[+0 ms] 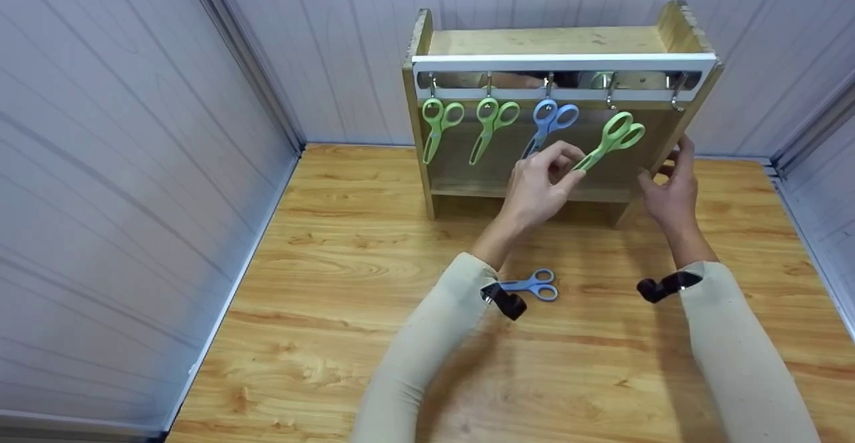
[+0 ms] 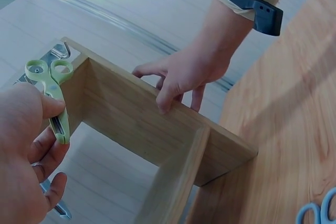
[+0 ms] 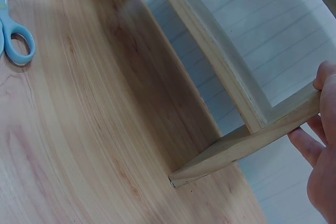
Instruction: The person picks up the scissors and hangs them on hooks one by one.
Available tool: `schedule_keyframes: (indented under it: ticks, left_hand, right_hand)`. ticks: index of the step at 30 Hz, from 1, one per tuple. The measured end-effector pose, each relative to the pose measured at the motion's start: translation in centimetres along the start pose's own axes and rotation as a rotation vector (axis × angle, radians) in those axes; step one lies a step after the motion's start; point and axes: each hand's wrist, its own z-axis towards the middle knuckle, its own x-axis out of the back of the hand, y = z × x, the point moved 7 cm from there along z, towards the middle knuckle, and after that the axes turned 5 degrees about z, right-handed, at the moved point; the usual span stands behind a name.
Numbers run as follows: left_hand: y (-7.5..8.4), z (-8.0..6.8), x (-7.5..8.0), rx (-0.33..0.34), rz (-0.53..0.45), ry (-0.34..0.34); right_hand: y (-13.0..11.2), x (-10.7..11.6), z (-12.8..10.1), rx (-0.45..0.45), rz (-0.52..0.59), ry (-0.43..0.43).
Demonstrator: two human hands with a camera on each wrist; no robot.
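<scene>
A wooden rack [image 1: 548, 41] with a metal hook rail [image 1: 561, 63] stands at the back of the table. Two green scissors [image 1: 437, 122] and a blue pair [image 1: 551, 122] hang from its hooks. My left hand [image 1: 571, 169] pinches the blades of another green pair [image 1: 614, 134], handles up, just below a free hook [image 1: 609, 92]; whether a loop touches the hook I cannot tell. My right hand [image 1: 668, 176] grips the rack's right side panel [image 2: 136, 119], fingers curled over its edge. A second blue pair of scissors [image 1: 538, 286] lies on the table near my left wrist.
The wooden table [image 1: 320, 309] is boxed in by pale panel walls [image 1: 120, 182] on the left, back and right. One more hook [image 1: 676, 92] at the rail's right end is bare. A lower shelf [image 1: 467, 189] crosses the rack.
</scene>
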Motion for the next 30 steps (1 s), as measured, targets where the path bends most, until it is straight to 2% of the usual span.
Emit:
schedule_keyframes:
  ticks: [15, 26, 30]
  left_hand:
    - [0.24, 0.70, 0.23, 0.011, -0.105, 0.063]
    - [-0.30, 0.54, 0.56, 0.056, -0.137, 0.077]
    - [-0.25, 0.60, 0.17, 0.061, -0.140, 0.065]
  right_hand:
    - [-0.19, -0.01, -0.14, 0.011, 0.003, -0.007]
    - [-0.32, -0.57, -0.05, 0.002, 0.004, -0.050]
    - [-0.15, -0.15, -0.18, -0.004, 0.000, -0.043]
